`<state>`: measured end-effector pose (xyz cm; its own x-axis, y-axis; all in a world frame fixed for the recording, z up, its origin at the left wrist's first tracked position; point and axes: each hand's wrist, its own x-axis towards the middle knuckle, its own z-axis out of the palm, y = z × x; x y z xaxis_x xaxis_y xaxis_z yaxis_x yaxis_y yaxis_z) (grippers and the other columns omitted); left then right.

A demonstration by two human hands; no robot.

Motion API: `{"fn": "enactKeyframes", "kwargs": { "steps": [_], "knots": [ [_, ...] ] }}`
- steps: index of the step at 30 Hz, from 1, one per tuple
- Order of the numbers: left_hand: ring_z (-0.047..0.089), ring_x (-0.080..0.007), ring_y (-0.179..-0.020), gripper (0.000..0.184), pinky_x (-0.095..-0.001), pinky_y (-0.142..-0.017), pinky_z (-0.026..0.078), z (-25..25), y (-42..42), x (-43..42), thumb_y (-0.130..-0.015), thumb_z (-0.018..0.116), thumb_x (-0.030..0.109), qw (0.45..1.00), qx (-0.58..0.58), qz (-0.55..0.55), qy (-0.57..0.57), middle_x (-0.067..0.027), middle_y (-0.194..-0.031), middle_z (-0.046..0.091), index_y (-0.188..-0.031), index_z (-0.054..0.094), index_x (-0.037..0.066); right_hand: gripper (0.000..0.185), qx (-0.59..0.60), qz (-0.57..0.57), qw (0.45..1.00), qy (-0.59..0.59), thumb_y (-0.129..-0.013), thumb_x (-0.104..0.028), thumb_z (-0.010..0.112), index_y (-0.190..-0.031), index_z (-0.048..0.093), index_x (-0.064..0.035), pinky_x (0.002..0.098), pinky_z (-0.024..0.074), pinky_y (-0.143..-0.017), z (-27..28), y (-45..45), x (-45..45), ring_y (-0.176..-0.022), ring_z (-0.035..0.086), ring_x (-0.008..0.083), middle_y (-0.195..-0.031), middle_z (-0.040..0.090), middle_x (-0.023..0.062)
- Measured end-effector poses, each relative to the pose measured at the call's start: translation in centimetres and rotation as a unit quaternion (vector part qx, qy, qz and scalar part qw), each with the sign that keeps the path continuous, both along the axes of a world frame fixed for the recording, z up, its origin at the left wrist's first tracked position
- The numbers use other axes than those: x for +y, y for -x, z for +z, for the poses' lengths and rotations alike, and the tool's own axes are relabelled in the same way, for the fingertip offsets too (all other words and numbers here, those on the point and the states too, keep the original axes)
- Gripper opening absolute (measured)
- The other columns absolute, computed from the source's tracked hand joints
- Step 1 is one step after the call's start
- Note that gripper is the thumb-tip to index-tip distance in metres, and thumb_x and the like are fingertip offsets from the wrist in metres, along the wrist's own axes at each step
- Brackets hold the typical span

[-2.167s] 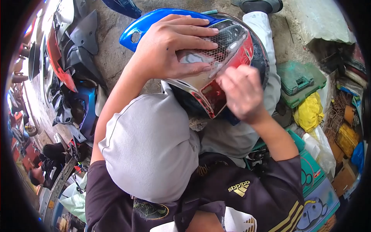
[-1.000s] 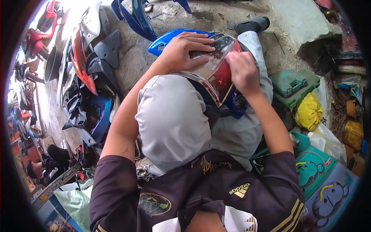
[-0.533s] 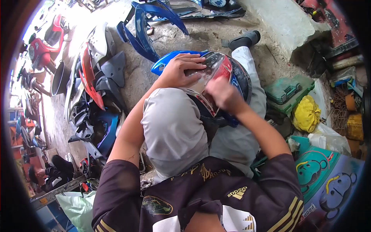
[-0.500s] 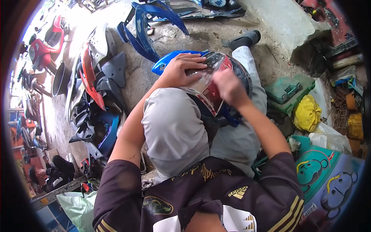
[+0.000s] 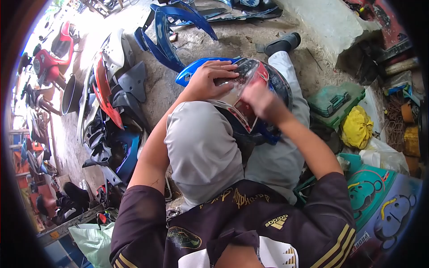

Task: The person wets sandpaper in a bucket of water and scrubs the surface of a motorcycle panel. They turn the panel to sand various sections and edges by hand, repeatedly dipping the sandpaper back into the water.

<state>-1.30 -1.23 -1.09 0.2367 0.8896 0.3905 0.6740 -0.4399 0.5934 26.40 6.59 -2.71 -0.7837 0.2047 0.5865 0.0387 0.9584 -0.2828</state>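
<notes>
A blue motorcycle body panel (image 5: 191,71) rests across my thighs, with a dark, scuffed section at its right side. On it lies a red, white and mesh-patterned decal (image 5: 243,117), whose clear edges shine. My left hand (image 5: 212,80) is flat on the decal's left part, its fingers stretched out and slightly spread. Over the decal's middle, my right hand (image 5: 264,102) is curled into a fist and blurred by motion. Its fingertips face the decal, and whatever they hold is hidden.
More blue body panels (image 5: 163,31) lie on the concrete floor ahead. Orange, white and black panels (image 5: 105,91) are heaped at left. At right stand a green tool case (image 5: 335,105), a yellow plastic bundle (image 5: 357,127) and a teal printed box (image 5: 371,192).
My right hand has shifted slightly left and down across the decal. My left hand stays in place on the panel.
</notes>
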Motion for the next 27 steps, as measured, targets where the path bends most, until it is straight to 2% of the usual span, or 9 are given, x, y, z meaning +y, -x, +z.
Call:
{"fn": "enactKeyframes", "kwargs": {
  "steps": [2, 7, 9, 11, 15, 19, 21, 23, 27],
  "knots": [
    [0.065, -0.0377, -0.142, 0.042, -0.0509, -0.124, 0.044, 0.5, -0.2, 0.3, -0.085, 0.084, 0.020, 1.000, 0.001, -0.009, 0.003, -0.0156, -0.144, 0.075, -0.125, 0.085, 0.009, 0.011, -0.005, -0.131, 0.990, 0.043, -0.095, -0.006, 0.065, -0.103, 0.069, 0.0007, 0.0481, 0.0564, -0.093, -0.4, 0.3, 3.6, -0.099, 0.066, 0.0427, -0.105, 0.072, 0.0216],
    [0.065, -0.0369, -0.142, 0.041, -0.0503, -0.122, 0.046, 0.4, 0.0, 0.3, -0.085, 0.084, 0.019, 1.000, 0.003, -0.007, 0.005, -0.0147, -0.143, 0.076, -0.124, 0.085, 0.009, 0.023, 0.026, 0.057, 0.998, 0.028, -0.086, 0.003, 0.071, -0.110, 0.072, 0.0002, 0.0465, 0.0570, -0.093, -0.1, 1.5, -3.0, -0.098, 0.069, 0.0388, -0.105, 0.072, 0.0186],
    [0.066, -0.0370, -0.140, 0.041, -0.0496, -0.121, 0.048, -0.5, 0.1, 0.8, -0.084, 0.085, 0.019, 1.000, 0.011, -0.010, -0.014, -0.0151, -0.142, 0.076, -0.124, 0.085, 0.009, 0.022, 0.044, -0.002, 0.999, -0.014, -0.087, 0.002, 0.071, -0.109, 0.072, 0.0003, 0.0463, 0.0571, -0.092, -0.8, 1.5, -0.1, -0.099, 0.069, 0.0385, -0.106, 0.072, 0.0184],
    [0.067, -0.0372, -0.140, 0.042, -0.0494, -0.121, 0.048, -0.2, 0.0, 0.8, -0.084, 0.086, 0.019, 1.000, 0.012, -0.009, -0.018, -0.0154, -0.141, 0.077, -0.124, 0.085, 0.009, 0.021, 0.058, -0.162, 0.984, 0.056, -0.089, 0.003, 0.069, -0.110, 0.073, 0.0011, 0.0471, 0.0566, -0.094, -1.4, 1.5, 2.6, -0.103, 0.067, 0.0392, -0.107, 0.070, 0.0198],
    [0.068, -0.0382, -0.138, 0.041, -0.0494, -0.119, 0.050, -0.2, 0.2, 1.0, -0.084, 0.086, 0.020, 1.000, 0.001, -0.011, -0.012, -0.0167, -0.140, 0.077, -0.122, 0.085, 0.007, 0.019, 0.046, 0.021, 0.997, 0.052, -0.087, 0.001, 0.069, -0.107, 0.071, 0.0017, 0.0472, 0.0565, -0.094, -0.6, 1.0, -3.8, -0.101, 0.067, 0.0381, -0.106, 0.070, 0.0166],
    [0.068, -0.0393, -0.137, 0.041, -0.0485, -0.119, 0.052, 0.1, 0.5, 2.2, -0.086, 0.086, 0.022, 0.999, 0.020, -0.033, -0.005, -0.0176, -0.141, 0.076, -0.124, 0.085, 0.008, 0.019, 0.037, -0.067, 0.997, 0.029, -0.089, 0.003, 0.075, -0.108, 0.076, 0.0004, 0.0453, 0.0573, -0.092, -0.3, -0.9, -2.8, -0.101, 0.070, 0.0357, -0.110, 0.075, 0.0157],
    [0.068, -0.0392, -0.137, 0.040, -0.0477, -0.119, 0.051, 0.4, 0.5, 3.0, -0.088, 0.085, 0.024, 0.998, 0.037, -0.038, 0.023, -0.0176, -0.142, 0.075, -0.125, 0.084, 0.008, 0.012, 0.092, -0.234, 0.953, 0.167, -0.099, -0.004, 0.074, -0.109, 0.077, 0.0017, 0.0417, 0.0569, -0.093, -0.6, -1.5, -1.7, -0.101, 0.072, 0.0364, -0.108, 0.077, 0.0151],
    [0.068, -0.0387, -0.138, 0.041, -0.0476, -0.120, 0.051, 0.7, 0.6, 3.8, -0.089, 0.084, 0.025, 0.997, 0.049, -0.044, 0.050, -0.0180, -0.143, 0.075, -0.126, 0.084, 0.008, 0.018, 0.181, -0.326, 0.861, 0.346, -0.104, -0.007, 0.074, -0.118, 0.078, 0.0029, 0.0349, 0.0578, -0.097, -3.9, -2.6, -1.1, -0.104, 0.077, 0.0268, -0.112, 0.080, 0.0126],
    [0.074, -0.0349, -0.127, 0.034, -0.0459, -0.112, 0.055, 1.2, 0.1, 4.5, -0.091, 0.083, 0.028, 0.997, 0.049, -0.026, 0.059, -0.0151, -0.134, 0.079, -0.121, 0.086, 0.010, 0.025, 0.255, -0.333, 0.737, 0.530, -0.107, -0.007, 0.072, -0.128, 0.075, 0.0063, 0.0299, 0.0574, -0.102, -6.4, -4.3, -1.9, -0.111, 0.076, 0.0166, -0.123, 0.080, 0.0110]
  ]
}}
